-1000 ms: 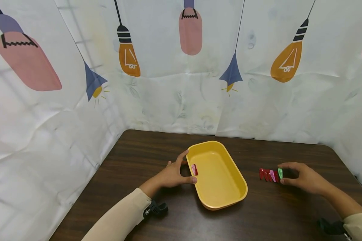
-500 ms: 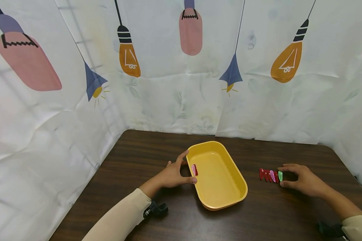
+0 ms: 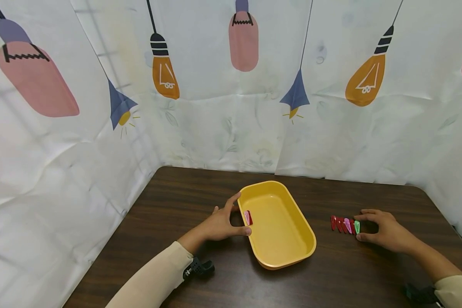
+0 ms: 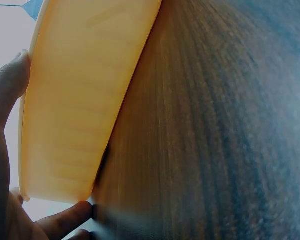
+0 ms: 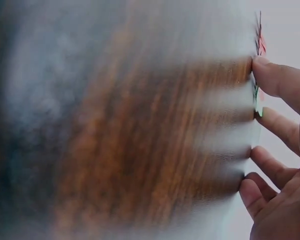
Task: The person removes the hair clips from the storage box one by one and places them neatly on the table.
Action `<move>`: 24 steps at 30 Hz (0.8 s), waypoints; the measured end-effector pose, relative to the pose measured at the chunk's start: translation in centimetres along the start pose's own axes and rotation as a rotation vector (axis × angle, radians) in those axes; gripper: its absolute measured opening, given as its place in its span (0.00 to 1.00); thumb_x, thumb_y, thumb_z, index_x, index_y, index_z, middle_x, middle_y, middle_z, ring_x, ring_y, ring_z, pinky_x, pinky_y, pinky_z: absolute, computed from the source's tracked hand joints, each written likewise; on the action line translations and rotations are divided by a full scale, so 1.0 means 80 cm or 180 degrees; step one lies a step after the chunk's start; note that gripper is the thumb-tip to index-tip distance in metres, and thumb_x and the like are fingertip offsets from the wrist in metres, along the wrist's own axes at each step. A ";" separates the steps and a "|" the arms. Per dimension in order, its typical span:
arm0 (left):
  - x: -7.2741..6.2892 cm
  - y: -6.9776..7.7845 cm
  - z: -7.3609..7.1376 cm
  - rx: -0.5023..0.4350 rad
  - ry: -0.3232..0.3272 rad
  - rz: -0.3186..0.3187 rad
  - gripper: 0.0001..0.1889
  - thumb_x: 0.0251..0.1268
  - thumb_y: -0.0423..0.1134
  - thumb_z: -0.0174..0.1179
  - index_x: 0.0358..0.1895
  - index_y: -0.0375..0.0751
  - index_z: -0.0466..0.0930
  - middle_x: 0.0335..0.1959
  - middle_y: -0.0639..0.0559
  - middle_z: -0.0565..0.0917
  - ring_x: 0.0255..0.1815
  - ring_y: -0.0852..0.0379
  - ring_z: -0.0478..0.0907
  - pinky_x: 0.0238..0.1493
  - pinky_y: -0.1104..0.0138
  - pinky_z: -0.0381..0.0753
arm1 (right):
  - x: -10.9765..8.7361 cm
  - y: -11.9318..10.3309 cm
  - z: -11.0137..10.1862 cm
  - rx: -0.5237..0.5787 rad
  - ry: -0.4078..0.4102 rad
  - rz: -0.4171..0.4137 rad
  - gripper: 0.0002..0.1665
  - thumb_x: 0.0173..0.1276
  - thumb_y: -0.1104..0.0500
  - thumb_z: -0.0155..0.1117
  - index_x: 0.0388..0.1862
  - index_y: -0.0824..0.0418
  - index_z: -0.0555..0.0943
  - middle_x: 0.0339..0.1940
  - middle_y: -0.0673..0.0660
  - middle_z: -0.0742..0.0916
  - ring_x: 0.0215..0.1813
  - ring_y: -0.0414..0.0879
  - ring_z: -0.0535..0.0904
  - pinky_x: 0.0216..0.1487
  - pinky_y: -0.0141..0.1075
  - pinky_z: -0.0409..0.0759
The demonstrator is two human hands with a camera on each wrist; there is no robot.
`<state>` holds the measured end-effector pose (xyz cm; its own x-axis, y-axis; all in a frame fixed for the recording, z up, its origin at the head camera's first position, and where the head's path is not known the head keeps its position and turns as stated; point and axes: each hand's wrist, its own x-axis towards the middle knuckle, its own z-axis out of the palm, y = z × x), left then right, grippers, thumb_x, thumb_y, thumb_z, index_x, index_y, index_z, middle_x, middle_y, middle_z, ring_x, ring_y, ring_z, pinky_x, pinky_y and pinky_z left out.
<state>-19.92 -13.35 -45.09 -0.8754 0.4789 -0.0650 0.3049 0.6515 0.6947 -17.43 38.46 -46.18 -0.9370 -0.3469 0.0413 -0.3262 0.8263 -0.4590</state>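
My left hand (image 3: 219, 222) holds the left side of a yellow plastic tray (image 3: 286, 253), thumb and index finger at its rim. In the left wrist view another finger lies low by the tray's outer wall (image 4: 75, 110). Inside the tray, against the left wall, sit a pink and a red hair clip (image 3: 248, 217). To the right, my right hand (image 3: 386, 231) pinches a green snap hair clip (image 3: 356, 227) by its ends, between thumb and index finger. The green clip stands at the right end of a row of several red clips (image 3: 333, 222) and one pink clip (image 3: 347, 225).
A dark wood-grain table (image 3: 200, 188) carries everything. White cloth (image 3: 215, 128) printed with hanging lamps rises behind the table and along its left side. Dark wrist straps (image 3: 200, 266) sit on both forearms.
My right hand has shifted slightly left with the green clip, bringing it closer against the row. The left hand and the tray stay as they were.
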 end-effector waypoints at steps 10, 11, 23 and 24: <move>-0.001 0.000 -0.001 0.0025 -0.0018 -0.0009 0.64 0.53 0.73 0.69 0.84 0.58 0.36 0.68 0.47 0.77 0.71 0.44 0.71 0.75 0.35 0.34 | 0.009 -0.005 -0.014 -0.0015 -0.0064 -0.0040 0.40 0.61 0.48 0.80 0.64 0.69 0.78 0.64 0.78 0.76 0.65 0.79 0.66 0.56 0.74 0.65; -0.001 0.000 -0.001 0.0024 -0.0020 -0.0010 0.64 0.53 0.72 0.69 0.84 0.58 0.36 0.68 0.47 0.77 0.71 0.44 0.71 0.75 0.35 0.34 | 0.011 -0.006 -0.016 -0.0009 -0.0059 -0.0069 0.40 0.61 0.48 0.80 0.65 0.70 0.77 0.64 0.78 0.76 0.64 0.78 0.67 0.55 0.74 0.66; 0.001 0.000 0.000 0.0015 -0.0019 -0.0025 0.63 0.54 0.72 0.69 0.84 0.58 0.36 0.68 0.48 0.77 0.72 0.45 0.71 0.75 0.35 0.33 | 0.049 -0.052 -0.047 0.0025 -0.0062 -0.0297 0.42 0.64 0.45 0.77 0.68 0.68 0.75 0.67 0.75 0.75 0.67 0.75 0.66 0.57 0.72 0.68; 0.001 0.000 0.000 0.0016 -0.0015 -0.0031 0.63 0.54 0.72 0.69 0.84 0.58 0.36 0.68 0.48 0.77 0.71 0.45 0.71 0.75 0.35 0.33 | 0.052 -0.058 -0.049 0.0035 -0.0066 -0.0310 0.42 0.65 0.45 0.77 0.69 0.67 0.75 0.67 0.74 0.75 0.68 0.75 0.66 0.58 0.73 0.68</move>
<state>-19.99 -13.32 -45.10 -0.8766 0.4753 -0.0752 0.2983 0.6592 0.6903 -20.34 34.92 -40.44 -0.8980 -0.4347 0.0679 -0.4142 0.7833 -0.4636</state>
